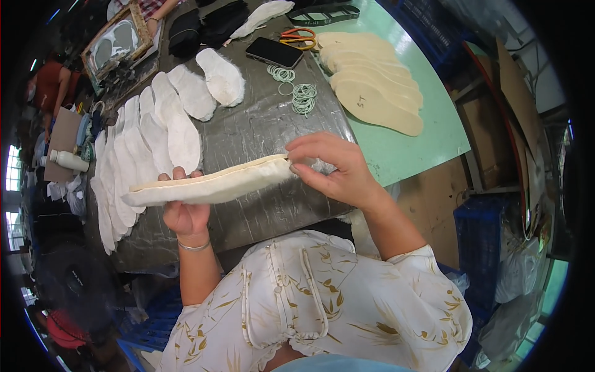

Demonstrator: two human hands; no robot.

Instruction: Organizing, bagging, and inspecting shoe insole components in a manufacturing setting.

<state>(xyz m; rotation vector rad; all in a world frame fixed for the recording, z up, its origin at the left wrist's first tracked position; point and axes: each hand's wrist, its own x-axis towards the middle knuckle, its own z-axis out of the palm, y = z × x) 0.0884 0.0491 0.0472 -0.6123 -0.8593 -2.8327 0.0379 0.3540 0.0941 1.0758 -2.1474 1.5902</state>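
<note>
A thick insole [229, 187], cream on one face and fluffy white on the other, is held edge-on above the table. My left hand [187, 216] grips it near its left end, the palm below and the fingertips showing along the far edge. At the right end, the fingers and thumb of my right hand [338, 170] pinch its tip. Beyond my left hand, a fanned row of white fluffy insoles [162, 118] lies on the dark covered table. Cream insole-shaped sheets [378, 99] overlap on the green surface to the right.
Pale green rubber bands [304, 99], a black phone [274, 53] and orange-handled scissors [299, 38] lie toward the far side of the dark table [260, 217]. Black material [223, 23] is piled farther back. Blue crates [477, 239] stand at the right. Another person's arm [162, 11] shows at the far left.
</note>
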